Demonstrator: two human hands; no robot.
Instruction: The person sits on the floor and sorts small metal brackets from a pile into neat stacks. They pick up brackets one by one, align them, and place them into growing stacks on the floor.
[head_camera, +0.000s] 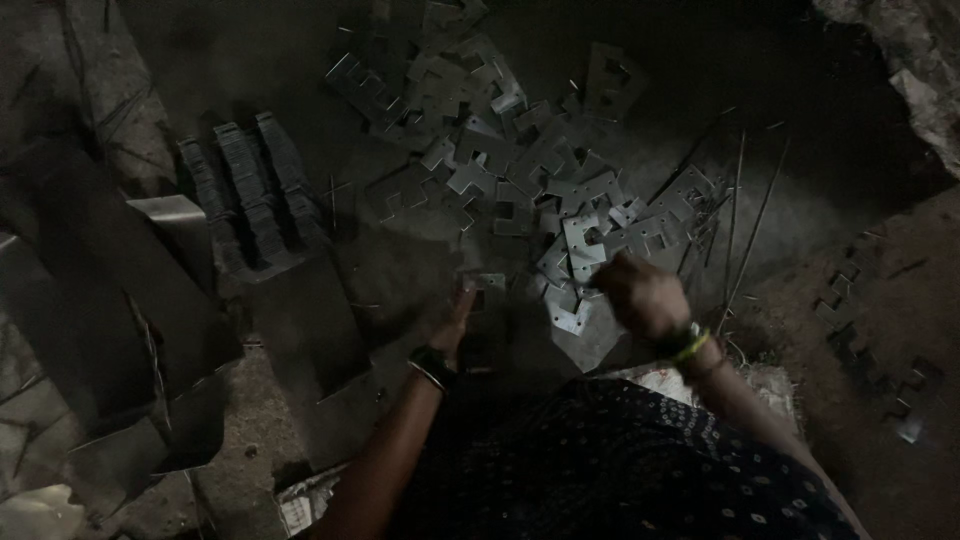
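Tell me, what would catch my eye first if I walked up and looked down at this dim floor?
First, the heap of pale stamped metal plates spread over the dark floor at top centre. Next, the person's two hands just below it: the left hand touches one plate, and the right hand reaches into the heap's near edge. To the left stand neat stacked rows of plates.

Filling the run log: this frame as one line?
left hand: holds flat metal plate | right hand: reaching into plate pile | stacked plates left
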